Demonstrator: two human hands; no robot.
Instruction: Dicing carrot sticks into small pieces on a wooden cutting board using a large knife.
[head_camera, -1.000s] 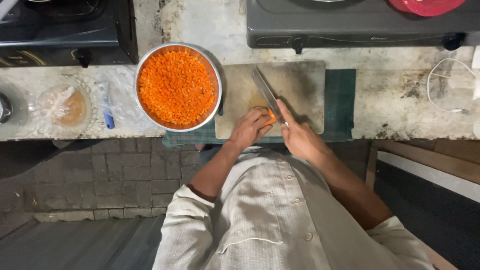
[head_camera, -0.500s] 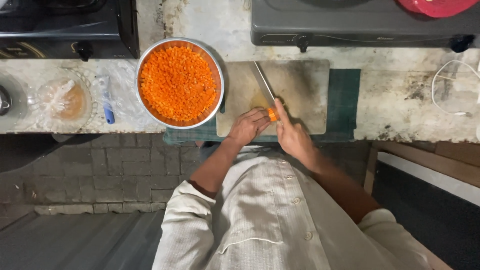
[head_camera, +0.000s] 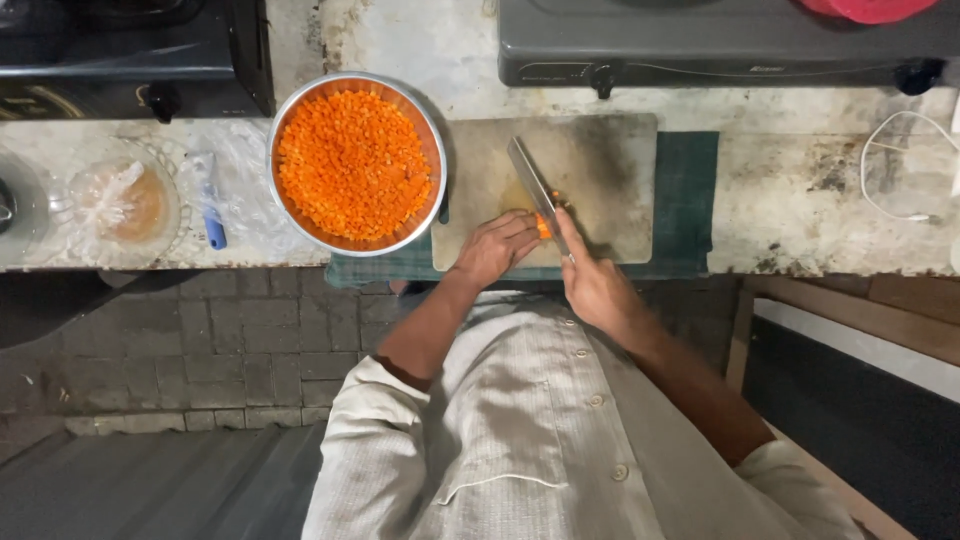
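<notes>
Head view: the right hand (head_camera: 592, 285) is closed around the handle of a kitchen knife (head_camera: 537, 190), whose blade slants across the wooden cutting board (head_camera: 600, 160) toward its far edge. The left hand (head_camera: 495, 245) curls its fingers over a small carrot piece (head_camera: 543, 228) near the board's near edge, pinning it, probably so it stays put beside the blade; the carrot sits just at those fingertips, touching the knife. A steel bowl of diced carrot (head_camera: 358, 160) stands against the board's left edge, handy for cut pieces. A dark green cloth (head_camera: 690, 190) lies under the board on the counter (head_camera: 800, 190).
</notes>
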